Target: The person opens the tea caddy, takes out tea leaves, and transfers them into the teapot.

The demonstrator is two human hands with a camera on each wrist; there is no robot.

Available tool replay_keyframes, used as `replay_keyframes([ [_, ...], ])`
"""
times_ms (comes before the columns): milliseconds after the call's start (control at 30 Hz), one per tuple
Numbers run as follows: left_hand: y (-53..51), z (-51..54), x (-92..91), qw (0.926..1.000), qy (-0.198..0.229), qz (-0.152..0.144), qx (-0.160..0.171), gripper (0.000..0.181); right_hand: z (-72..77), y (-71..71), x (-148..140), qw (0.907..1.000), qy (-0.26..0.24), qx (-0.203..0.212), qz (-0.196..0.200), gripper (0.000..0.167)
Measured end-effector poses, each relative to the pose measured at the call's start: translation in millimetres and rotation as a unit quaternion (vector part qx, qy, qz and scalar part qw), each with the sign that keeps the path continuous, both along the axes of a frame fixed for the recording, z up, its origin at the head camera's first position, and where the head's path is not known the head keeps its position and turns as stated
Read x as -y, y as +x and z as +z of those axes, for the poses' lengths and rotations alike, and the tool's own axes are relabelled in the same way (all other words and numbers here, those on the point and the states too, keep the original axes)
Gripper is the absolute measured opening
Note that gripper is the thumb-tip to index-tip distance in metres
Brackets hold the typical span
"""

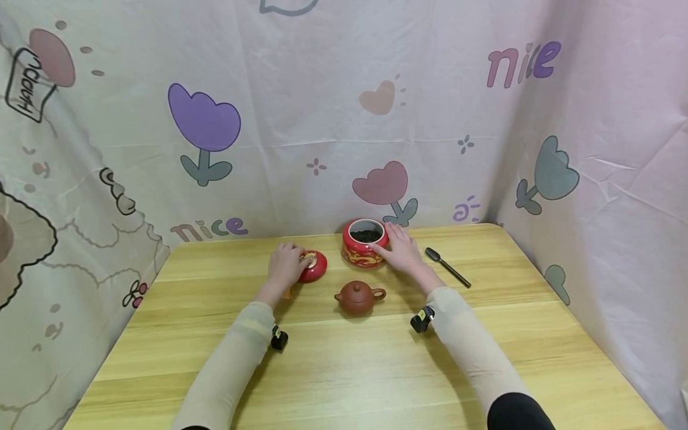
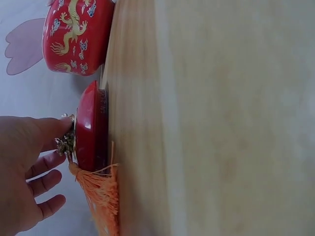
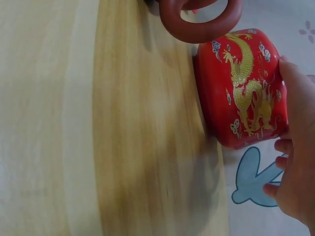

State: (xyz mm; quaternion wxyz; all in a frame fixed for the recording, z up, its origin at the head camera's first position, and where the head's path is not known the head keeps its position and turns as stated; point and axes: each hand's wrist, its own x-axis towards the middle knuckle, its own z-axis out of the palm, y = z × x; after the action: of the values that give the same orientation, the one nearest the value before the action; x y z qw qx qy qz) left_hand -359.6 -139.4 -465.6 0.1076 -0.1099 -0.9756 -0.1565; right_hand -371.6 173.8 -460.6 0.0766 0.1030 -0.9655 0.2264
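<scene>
My left hand (image 1: 285, 267) pinches the ornate gold knob of a red lid (image 1: 319, 267) between thumb and forefinger. In the left wrist view the lid's rim is down at the wooden tabletop, and an orange tassel (image 2: 101, 196) trails from the knob. A red jar (image 3: 243, 91) with a gold dragon stands without a lid at the table's back, dark tea leaves (image 1: 365, 236) inside. My right hand (image 1: 403, 251) holds the jar by its upper right side, thumb at the front near the rim. Its fingertips are partly hidden behind the jar.
A brown clay teapot (image 1: 357, 298) sits in front of the jar, spout to the left. To the right lies a dark scoop (image 1: 448, 267) with a long handle. A printed cloth (image 1: 301, 119) hangs behind the wooden table (image 1: 344, 370).
</scene>
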Motion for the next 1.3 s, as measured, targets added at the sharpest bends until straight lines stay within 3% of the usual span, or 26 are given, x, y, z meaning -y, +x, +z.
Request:
replay_keyframes([
  [600,0.3,7.4,-2.0,0.9995,-0.021,-0.006,0.021,0.032,-5.9,4.0,1,1.0000,-0.003,0.000,-0.005,0.088],
  [1033,-3.5,44.4,-12.0,0.9995,-0.014,-0.021,-0.021,0.031,-0.2,1.2,2,0.9999,-0.002,-0.010,-0.005,0.087],
  [1300,-11.2,63.7,-21.9,0.9987,-0.023,-0.033,-0.033,0.032,-0.6,2.4,1,0.9999,-0.002,-0.009,-0.008,0.087],
])
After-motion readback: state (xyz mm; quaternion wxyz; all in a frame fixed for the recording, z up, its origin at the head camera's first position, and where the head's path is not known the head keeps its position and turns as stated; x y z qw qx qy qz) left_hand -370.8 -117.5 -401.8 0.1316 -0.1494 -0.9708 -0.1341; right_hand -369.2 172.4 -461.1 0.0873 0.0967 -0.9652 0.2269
